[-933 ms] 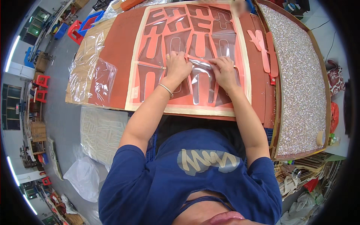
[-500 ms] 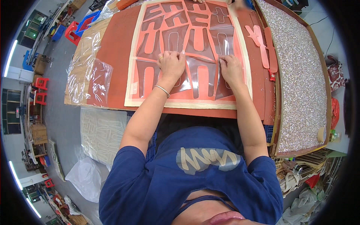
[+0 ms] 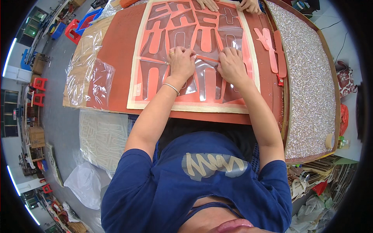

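Observation:
A flat pink sheet (image 3: 248, 93) with a cream border lies before me, bearing several clear-and-brown plastic pieces with elongated cut-outs. The lower middle plastic piece (image 3: 200, 73) surrounds a pink strip and catches glare. My left hand (image 3: 181, 63) is closed, its thumb and fingertips pinched at that piece's upper left corner. Curled inward, my right hand (image 3: 232, 66) has its fingertips together at the piece's upper right edge. Both hands partly cover neighbouring pieces, such as the lower left plastic piece (image 3: 147, 81). The exact contact under my fingertips is hard to make out.
Another person's hands (image 3: 208, 4) rest at the far edge of the sheet. Pink cut-out strips (image 3: 269, 48) lie to the right, beside a tray of glittery silver material (image 3: 309, 89). Clear plastic film (image 3: 91, 70) covers the board's left side. A white bag (image 3: 83, 184) is lower left.
My right hand has moved left and slightly up, from the lower right piece to the middle one. My left hand has shifted slightly. The other person's hands have come further into view.

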The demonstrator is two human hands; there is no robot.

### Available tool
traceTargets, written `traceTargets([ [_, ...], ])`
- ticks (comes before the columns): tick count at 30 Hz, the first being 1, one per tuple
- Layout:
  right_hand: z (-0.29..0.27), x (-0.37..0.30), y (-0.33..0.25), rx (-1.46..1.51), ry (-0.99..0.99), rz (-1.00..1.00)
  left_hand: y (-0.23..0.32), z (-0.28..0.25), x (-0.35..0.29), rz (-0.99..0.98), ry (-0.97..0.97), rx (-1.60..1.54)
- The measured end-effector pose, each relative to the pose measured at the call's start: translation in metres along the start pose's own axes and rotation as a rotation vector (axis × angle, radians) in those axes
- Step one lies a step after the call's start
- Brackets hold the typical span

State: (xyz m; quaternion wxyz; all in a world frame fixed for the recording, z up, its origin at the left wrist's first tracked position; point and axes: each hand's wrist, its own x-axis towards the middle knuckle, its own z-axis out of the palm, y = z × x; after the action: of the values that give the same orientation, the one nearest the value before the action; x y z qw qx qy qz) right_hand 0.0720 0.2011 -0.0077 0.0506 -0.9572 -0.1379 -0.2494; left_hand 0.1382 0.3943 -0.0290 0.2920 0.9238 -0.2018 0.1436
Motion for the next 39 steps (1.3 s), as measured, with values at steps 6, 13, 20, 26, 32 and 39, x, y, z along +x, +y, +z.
traceTargets([
  [6,0.004,-0.011,-0.002,0.069,-0.016,0.032,0.000,-0.001,0.003,0.164,0.070,0.070],
  [13,0.001,-0.018,-0.008,-0.039,0.002,-0.039,0.000,-0.006,0.008,0.095,-0.024,0.181],
  [20,-0.006,-0.033,-0.015,0.004,0.000,0.013,0.012,-0.015,-0.017,0.438,-0.371,0.134],
  [26,-0.011,-0.027,0.009,0.132,-0.014,0.143,0.030,-0.028,-0.026,0.252,-0.385,0.248],
  [32,-0.034,-0.043,0.062,0.204,0.149,0.357,0.053,-0.038,-0.024,0.319,-0.438,0.431],
  [39,-0.015,-0.072,0.069,0.098,0.067,0.314,0.075,-0.019,-0.010,0.244,-0.498,0.526],
])
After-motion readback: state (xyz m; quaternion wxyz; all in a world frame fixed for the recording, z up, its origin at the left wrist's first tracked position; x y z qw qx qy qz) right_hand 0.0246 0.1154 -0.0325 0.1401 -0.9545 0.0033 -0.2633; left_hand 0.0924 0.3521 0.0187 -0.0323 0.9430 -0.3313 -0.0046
